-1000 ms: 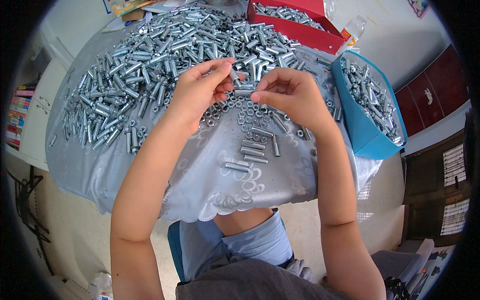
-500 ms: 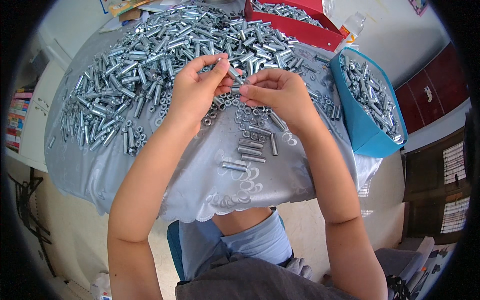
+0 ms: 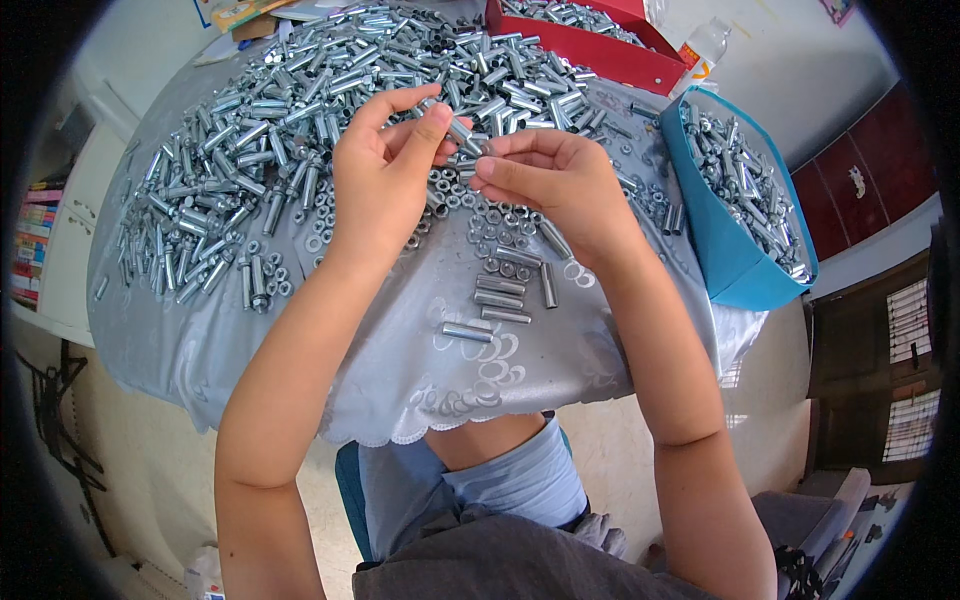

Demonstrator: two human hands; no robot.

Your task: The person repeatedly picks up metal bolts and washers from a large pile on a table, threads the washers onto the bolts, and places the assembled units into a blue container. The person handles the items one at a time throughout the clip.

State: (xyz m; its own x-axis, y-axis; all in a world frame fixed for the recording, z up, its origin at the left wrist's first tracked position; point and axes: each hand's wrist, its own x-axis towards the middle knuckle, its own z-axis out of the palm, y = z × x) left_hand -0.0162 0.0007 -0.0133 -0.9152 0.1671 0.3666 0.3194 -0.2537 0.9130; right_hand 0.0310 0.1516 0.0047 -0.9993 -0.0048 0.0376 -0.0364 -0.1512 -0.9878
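The left hand (image 3: 385, 165) pinches a metal sleeve (image 3: 463, 134) at a tilt between thumb and fingers; the right hand (image 3: 555, 178) has its thumb and fingertips at the sleeve's lower end — a small piece there is too hidden to make out. Below lie loose nuts (image 3: 505, 238) and a few separate tubes (image 3: 468, 332) on the cloth-covered surface (image 3: 560, 360); beyond spreads a heap of metal fasteners (image 3: 270, 115); to the right stand a filled blue bin (image 3: 728, 268) and, farther back, a red box (image 3: 590, 60) — also holding metal parts.
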